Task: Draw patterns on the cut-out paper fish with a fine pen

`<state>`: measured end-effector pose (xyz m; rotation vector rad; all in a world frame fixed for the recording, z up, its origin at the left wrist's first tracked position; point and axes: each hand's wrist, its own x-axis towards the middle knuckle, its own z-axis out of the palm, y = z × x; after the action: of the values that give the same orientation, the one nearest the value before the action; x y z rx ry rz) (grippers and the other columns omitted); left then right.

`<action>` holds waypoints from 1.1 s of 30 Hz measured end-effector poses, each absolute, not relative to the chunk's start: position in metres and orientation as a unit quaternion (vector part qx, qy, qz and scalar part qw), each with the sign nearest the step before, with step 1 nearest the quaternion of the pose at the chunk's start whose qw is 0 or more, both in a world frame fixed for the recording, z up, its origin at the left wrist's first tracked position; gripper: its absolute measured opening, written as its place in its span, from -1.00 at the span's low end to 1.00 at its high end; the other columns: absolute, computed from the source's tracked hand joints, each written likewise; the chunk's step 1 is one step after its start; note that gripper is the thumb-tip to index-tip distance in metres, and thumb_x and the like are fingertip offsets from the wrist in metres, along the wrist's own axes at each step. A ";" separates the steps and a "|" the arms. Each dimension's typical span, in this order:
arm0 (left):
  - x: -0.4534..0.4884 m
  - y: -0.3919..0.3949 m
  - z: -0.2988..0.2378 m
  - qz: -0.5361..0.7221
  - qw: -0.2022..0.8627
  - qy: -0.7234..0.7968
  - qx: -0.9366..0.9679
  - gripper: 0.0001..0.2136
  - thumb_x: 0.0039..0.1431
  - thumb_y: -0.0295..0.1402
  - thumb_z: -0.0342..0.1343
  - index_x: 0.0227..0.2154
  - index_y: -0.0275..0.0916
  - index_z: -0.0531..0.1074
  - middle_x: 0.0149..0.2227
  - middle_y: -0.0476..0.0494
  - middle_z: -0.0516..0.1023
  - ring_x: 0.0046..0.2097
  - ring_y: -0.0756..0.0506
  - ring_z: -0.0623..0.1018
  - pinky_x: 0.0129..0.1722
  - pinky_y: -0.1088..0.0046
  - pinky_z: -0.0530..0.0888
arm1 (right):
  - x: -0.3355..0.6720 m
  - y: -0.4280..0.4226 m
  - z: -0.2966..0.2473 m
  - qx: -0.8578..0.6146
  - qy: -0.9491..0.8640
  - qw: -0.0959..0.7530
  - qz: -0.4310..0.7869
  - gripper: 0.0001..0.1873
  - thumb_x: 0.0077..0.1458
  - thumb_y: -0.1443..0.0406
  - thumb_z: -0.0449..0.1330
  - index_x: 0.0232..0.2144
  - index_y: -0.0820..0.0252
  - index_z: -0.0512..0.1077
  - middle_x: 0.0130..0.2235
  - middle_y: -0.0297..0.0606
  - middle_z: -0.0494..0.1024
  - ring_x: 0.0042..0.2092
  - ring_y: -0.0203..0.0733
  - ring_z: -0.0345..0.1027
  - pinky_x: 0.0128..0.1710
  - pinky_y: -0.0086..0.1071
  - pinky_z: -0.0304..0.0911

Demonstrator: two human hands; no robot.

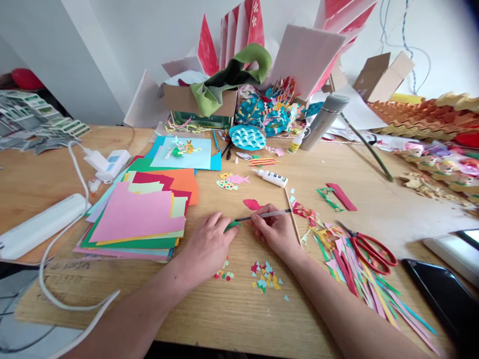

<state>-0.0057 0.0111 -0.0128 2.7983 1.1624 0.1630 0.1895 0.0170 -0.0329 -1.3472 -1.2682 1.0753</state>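
Observation:
My left hand (209, 244) rests on the wooden table (232, 309) with its fingertips pinched on a small green paper piece (232, 226). My right hand (275, 229) is closed around a thin grey pencil-like tool (267, 215), whose tip points left at the green piece. A red paper fish shape (251, 204) lies just beyond the tool. Small coloured paper bits (265, 275) and punched dots (224, 273) lie scattered in front of both hands.
A stack of coloured paper sheets (138, 217) lies to the left. Red scissors (370, 247) sit on paper strips (359, 269) at right, near a dark tablet (441, 299). A glue bottle (270, 177), paper fish (234, 180), a wooden stick (292, 217) and craft boxes lie beyond.

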 end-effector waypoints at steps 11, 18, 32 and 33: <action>-0.007 0.011 -0.012 0.050 0.055 0.379 0.923 -0.63 0.21 -0.58 -0.01 0.05 -0.28 0.45 0.02 -0.26 0.44 0.15 -0.26 0.33 0.15 0.10 0.38 | 0.190 0.017 -0.033 -0.562 -0.528 0.472 0.428 -0.61 0.02 -0.03 0.29 -0.48 0.15 0.36 -0.66 -0.39 0.40 -0.68 -0.32 0.18 -0.71 -0.44 0.07; -0.007 0.011 -0.013 0.055 0.058 0.378 0.922 -0.63 0.19 -0.60 -0.03 0.03 -0.29 0.45 0.03 -0.26 0.44 0.17 -0.26 0.31 0.16 0.10 0.38 | 0.190 0.017 -0.034 -0.555 -0.530 0.470 0.436 -0.61 0.01 -0.02 0.30 -0.47 0.15 0.36 -0.65 -0.40 0.40 -0.68 -0.33 0.19 -0.71 -0.45 0.06; -0.006 0.011 -0.011 0.060 0.062 0.375 0.923 -0.60 0.19 -0.60 -0.04 0.05 -0.28 0.45 0.05 -0.27 0.44 0.16 -0.25 0.32 0.16 0.08 0.39 | 0.192 0.019 -0.037 -0.569 -0.515 0.483 0.422 -0.64 0.01 0.00 0.31 -0.49 0.12 0.34 -0.62 -0.34 0.46 -0.67 -0.31 0.20 -0.71 -0.43 0.10; -0.006 0.011 -0.011 0.057 0.062 0.375 0.923 -0.60 0.19 -0.60 -0.03 0.06 -0.29 0.45 0.04 -0.27 0.44 0.16 -0.25 0.32 0.16 0.08 0.39 | 0.192 0.019 -0.037 -0.570 -0.512 0.484 0.422 -0.64 0.00 0.01 0.31 -0.50 0.12 0.34 -0.62 -0.35 0.46 -0.68 -0.30 0.20 -0.71 -0.43 0.09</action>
<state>-0.0065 0.0113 -0.0110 2.7912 1.1320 0.1712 0.1915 0.0186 -0.0366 -1.3885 -1.2474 1.0273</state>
